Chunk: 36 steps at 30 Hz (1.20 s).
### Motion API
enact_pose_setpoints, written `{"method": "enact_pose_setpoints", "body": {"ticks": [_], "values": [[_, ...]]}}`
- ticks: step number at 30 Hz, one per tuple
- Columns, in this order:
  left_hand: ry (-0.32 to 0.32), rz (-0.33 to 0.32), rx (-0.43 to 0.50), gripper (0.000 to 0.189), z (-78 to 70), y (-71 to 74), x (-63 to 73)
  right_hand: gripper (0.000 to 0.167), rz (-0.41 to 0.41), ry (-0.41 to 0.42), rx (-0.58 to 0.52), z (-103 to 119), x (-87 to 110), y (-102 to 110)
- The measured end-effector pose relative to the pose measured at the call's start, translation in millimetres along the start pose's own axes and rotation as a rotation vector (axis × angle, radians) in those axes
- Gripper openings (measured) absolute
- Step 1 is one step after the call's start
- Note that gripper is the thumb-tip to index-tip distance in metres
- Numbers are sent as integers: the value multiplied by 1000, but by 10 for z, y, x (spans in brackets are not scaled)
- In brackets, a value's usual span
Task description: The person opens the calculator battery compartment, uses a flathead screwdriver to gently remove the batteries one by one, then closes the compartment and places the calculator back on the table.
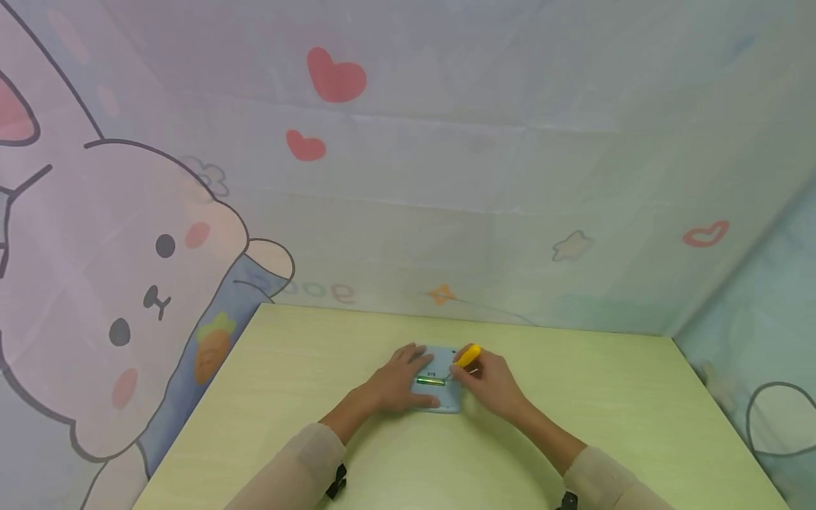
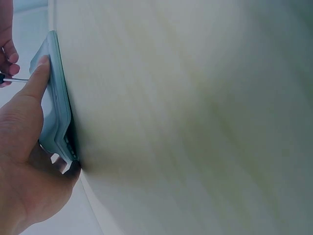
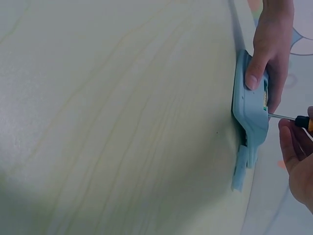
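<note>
A light-blue flat electronic device (image 1: 449,398), possibly a calculator face down, lies on the table with an uncovered slot. A green battery (image 1: 431,381) sits in the slot. My left hand (image 1: 397,382) holds the device's left side, its thumb (image 3: 251,81) pressed on the upper surface and other fingers by the far part. My right hand (image 1: 494,382) grips a small screwdriver (image 1: 469,355) with a yellow handle, black collar and thin metal shaft. The shaft reaches down to the battery's right end; whether the tip touches it is too small to tell.
The pale yellow-green table (image 1: 637,397) extends around the device. Behind it hangs a cloth backdrop (image 1: 446,177) printed with a rabbit and hearts. At the far right, a side cloth (image 1: 765,340) hangs past the table's edge.
</note>
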<state>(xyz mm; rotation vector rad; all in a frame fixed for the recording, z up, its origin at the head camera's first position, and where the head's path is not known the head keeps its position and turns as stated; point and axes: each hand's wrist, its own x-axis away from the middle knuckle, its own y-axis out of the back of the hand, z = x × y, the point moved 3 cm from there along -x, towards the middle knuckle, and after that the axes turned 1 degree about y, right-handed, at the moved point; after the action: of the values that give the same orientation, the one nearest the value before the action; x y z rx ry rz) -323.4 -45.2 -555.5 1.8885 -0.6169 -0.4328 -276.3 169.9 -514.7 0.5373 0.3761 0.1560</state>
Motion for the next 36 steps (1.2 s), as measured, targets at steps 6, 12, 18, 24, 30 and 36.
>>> {"method": "enact_pose_setpoints", "body": {"ticks": [6,12,18,24,30,36], "values": [[8,4,-1,96,-6,4,1,14,13,11,16,48,-1,36],[14,8,6,95,-25,18,13,13,3,7,16,68,-3,59],[13,12,4,94,-37,22,23,10,-8,4,31,82,1,51],[9,9,10,94,-48,32,25,9,-21,3,31,84,-15,49],[3,8,5,96,-37,22,18,13,-45,-30,3,64,6,37],[2,8,9,96,-22,15,17,14,-86,-56,-22,3,39,25]]}}
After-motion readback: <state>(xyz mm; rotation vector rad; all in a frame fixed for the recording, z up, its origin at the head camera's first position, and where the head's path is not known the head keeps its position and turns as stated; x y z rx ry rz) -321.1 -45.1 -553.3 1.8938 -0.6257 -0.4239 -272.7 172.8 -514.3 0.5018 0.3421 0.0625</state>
